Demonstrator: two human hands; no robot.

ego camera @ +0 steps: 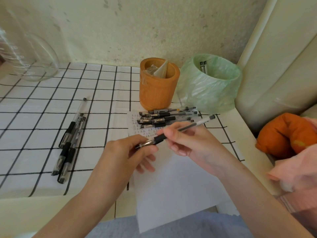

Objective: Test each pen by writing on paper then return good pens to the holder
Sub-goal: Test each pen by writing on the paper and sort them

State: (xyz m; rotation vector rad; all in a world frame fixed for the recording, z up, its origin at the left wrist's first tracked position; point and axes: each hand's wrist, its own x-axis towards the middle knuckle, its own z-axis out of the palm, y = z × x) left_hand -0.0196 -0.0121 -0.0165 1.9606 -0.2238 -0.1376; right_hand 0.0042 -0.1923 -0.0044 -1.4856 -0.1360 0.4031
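A black-grip gel pen [187, 127] hangs over the white paper [173, 182], slanting from lower left to upper right. My right hand [190, 143] grips its barrel. My left hand [127, 152] pinches the tip end, where a cap or the metal tip shows between the fingers. Rows of small written marks fill the paper's top. A pile of several pens [166, 117] lies on that top edge. The orange wooden holder [158, 86] stands just behind, with clear wrapping inside. Several more pens [70, 140] lie grouped on the left.
A bin lined with a green plastic bag [211, 86] stands right of the holder and contains two pens. A clear glass jar [34, 57] lies at the back left. An orange cushion [284, 134] sits beyond the table's right edge. The cloth is white with black grid lines.
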